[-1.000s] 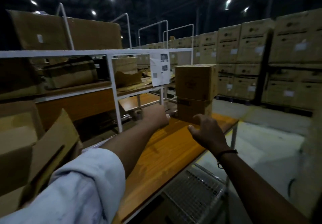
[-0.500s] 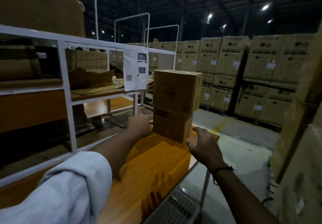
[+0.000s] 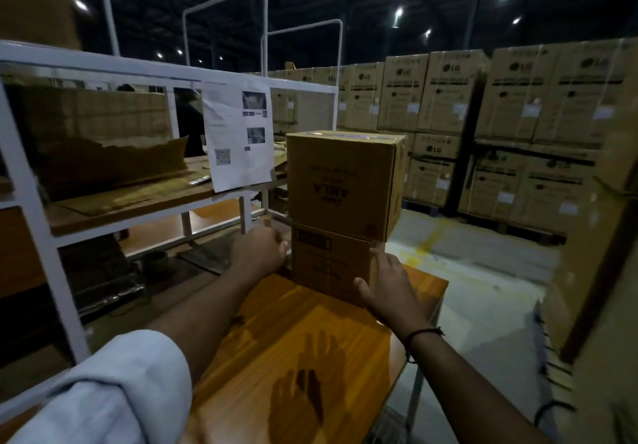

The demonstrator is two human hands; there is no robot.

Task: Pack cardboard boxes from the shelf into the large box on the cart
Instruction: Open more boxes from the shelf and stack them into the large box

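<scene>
Top box (image 3: pixel 340 181) printed AMLA upside down, on lower box (image 3: pixel 328 265) at far end of table (image 3: pixel 310 340), left hand (image 3: pixel 257 250) at its left edge, grip unclear, right hand (image 3: pixel 388 283) spread flat on its right side, QR sheet (image 3: pixel 238 132) left, LG cartons (image 3: pixel 448 98) far right.

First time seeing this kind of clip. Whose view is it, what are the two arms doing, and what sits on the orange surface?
No machine here: a person wears a camera on the head, so the one picture looks forward and down at their own arms. On the orange tabletop stand two cardboard boxes, the upper box stacked on the lower box. The left hand is at the lower box's left side; whether it grips cannot be seen. The right hand lies flat against the right front corner. Neither box is lifted.
</scene>
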